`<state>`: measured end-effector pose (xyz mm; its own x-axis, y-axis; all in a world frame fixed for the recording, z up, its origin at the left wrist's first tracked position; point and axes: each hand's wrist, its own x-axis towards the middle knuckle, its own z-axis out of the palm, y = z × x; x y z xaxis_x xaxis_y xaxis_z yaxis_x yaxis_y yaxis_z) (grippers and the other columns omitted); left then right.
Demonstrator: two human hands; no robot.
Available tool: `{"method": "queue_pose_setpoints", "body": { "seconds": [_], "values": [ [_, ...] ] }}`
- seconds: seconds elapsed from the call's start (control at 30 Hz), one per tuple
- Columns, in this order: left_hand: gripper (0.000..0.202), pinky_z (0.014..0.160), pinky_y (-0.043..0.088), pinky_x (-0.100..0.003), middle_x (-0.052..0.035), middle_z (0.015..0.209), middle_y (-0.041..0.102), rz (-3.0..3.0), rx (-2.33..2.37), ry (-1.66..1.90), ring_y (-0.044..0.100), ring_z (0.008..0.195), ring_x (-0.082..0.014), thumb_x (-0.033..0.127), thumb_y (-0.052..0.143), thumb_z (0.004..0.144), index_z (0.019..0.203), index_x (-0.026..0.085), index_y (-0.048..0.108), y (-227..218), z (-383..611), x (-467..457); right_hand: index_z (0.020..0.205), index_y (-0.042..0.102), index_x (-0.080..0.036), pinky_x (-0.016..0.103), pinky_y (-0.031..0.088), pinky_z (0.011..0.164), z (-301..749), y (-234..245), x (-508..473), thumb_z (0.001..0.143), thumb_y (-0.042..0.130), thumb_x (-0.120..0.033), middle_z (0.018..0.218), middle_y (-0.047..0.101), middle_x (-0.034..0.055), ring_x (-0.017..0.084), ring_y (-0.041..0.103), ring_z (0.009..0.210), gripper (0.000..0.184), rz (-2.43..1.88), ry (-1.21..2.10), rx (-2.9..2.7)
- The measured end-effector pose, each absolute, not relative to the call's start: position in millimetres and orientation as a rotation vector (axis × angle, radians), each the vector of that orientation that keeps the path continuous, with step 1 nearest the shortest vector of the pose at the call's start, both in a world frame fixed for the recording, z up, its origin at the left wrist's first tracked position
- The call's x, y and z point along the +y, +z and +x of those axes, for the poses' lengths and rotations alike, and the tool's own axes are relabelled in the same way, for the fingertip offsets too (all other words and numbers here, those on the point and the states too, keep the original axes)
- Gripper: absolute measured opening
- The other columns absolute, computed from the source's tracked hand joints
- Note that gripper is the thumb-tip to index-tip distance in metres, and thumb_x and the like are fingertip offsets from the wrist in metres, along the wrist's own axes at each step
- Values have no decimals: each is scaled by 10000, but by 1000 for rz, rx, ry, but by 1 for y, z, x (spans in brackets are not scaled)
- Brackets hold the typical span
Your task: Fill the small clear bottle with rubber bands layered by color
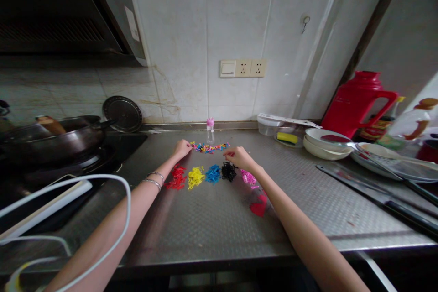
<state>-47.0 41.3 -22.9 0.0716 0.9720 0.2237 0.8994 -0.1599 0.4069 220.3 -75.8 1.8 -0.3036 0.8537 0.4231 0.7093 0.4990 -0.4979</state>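
The left hand (pixel 182 148) had its fingertips bunched together, touching the left end of a mixed strip of tiny rubber bands (pixel 209 148). The right hand (pixel 238 158) pinched its fingers together just below the strip's right end, though any band between them was too small to tell. The strip lay mid-frame, above thin, glossy loops in separate heaps: red (pixel 175 177), yellow (pixel 195 177), blue (pixel 213 174), black (pixel 228 171) and pink (pixel 248 177). All rested on a dimpled stainless-steel counter (pixel 301 219), below a white wall socket panel (pixel 242 68) at upper centre.
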Motion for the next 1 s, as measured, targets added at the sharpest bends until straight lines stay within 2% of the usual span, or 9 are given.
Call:
{"method": "queue_pose_setpoints", "body": {
  "seconds": [0.33,0.43,0.57,0.83,1.0],
  "values": [
    [197,657,411,-247,-94,861,679,2112,1952,830,606,760,-200,244,548,671,768,182,707,-17,-49,41,842,685,-202,196,448,687,222,-5,-70,687,516,-137,786,681,20,139,615,730,238,-1285,226,-2114],
    [206,678,413,-238,-99,840,680,2134,1836,919,606,755,-187,234,546,665,768,153,704,-13,-47,38,855,684,-194,196,448,673,225,-4,-70,687,512,-146,766,681,26,144,616,720,246,-1317,244,-2082],
    [240,636,414,-220,-95,777,680,2175,1573,1019,602,716,-165,231,522,679,785,100,692,-4,-27,21,869,685,-184,198,443,691,234,-4,-68,684,505,-149,763,684,29,147,615,738,260,-1347,281,-2026],
    [214,601,385,-203,-48,711,668,2498,1010,771,554,634,-120,209,503,693,743,117,690,5,36,-49,877,687,-147,209,447,660,248,-6,-60,679,494,-167,740,686,51,162,619,716,277,-1389,279,-1959],
    [214,574,372,-200,-57,672,655,2601,967,663,532,585,-114,174,521,654,757,105,694,2,55,-70,877,688,-155,200,443,656,249,-7,-60,662,502,-151,764,689,50,162,620,732,284,-1419,270,-1975]
  ]
}}
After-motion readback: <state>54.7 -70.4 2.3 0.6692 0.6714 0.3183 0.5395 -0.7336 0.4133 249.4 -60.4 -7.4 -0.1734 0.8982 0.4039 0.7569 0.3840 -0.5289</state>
